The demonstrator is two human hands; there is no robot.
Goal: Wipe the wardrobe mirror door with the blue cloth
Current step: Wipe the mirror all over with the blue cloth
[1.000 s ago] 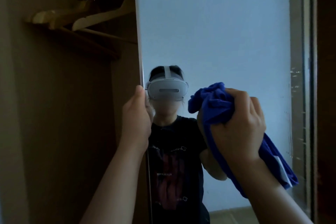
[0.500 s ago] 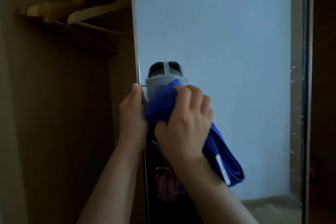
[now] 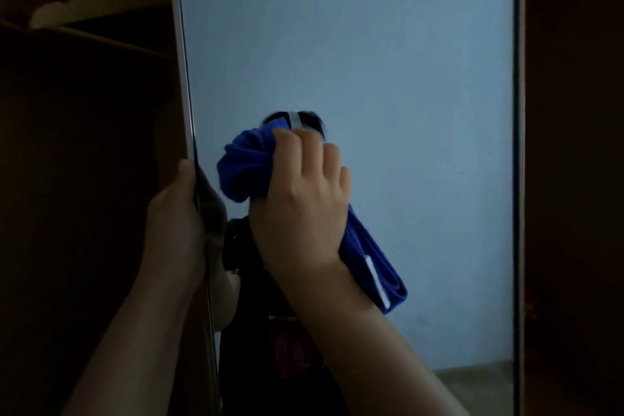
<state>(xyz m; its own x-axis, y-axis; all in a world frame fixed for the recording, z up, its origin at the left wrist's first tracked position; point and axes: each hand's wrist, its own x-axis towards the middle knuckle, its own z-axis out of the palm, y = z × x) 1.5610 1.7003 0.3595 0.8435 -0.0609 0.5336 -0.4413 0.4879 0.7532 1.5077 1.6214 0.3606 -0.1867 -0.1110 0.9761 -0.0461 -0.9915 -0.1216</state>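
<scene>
Right hand bunching blue cloth against mirror door, left hand gripping door's left edge, wooden hangers inside open wardrobe

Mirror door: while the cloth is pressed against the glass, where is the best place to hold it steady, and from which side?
Probably the left vertical edge of the mirror door, from the open wardrobe side. That edge stands free beside the dark interior, so a hand can wrap it. The left hand already holds it there, below the top, level with the right hand gripping the blue cloth, which should counter its push.
</scene>
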